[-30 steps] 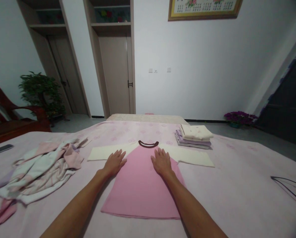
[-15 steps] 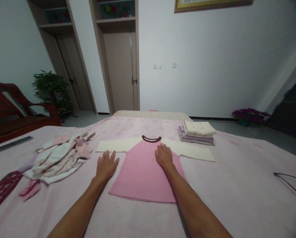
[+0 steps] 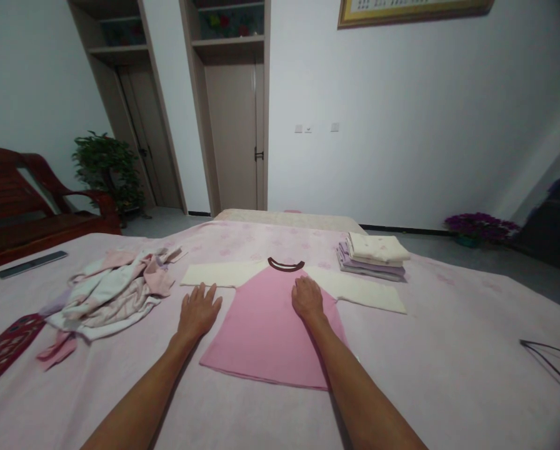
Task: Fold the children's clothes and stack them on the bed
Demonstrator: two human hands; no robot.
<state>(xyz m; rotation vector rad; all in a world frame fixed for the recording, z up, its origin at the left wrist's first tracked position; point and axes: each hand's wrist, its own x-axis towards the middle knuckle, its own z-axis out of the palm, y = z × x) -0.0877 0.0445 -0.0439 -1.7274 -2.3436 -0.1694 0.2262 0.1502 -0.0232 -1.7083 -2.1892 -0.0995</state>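
A long-sleeved pink shirt [image 3: 265,331] with cream sleeves and a dark brown collar lies spread flat on the bed-like surface, collar away from me. My left hand [image 3: 199,310] rests beside its left edge with fingers spread, the fingertips at the lower edge of the left sleeve. On the upper right of the pink front lies my right hand [image 3: 307,299], palm down, its fingers somewhat bent and nothing visible in them. My right forearm covers part of the shirt's right side.
Rumpled clothes [image 3: 115,297] lie in a heap at left, near a red patterned item [image 3: 10,350] and a dark phone-like slab [image 3: 32,264]. Folded clothes [image 3: 376,253] are stacked at back right. A thin black cord or strap [image 3: 549,359] lies far right on the pink cloth [image 3: 449,362].
The view has shifted slightly. My right hand's fingers look more bent than before, still on the shirt. My left hand stays at the sleeve's edge.
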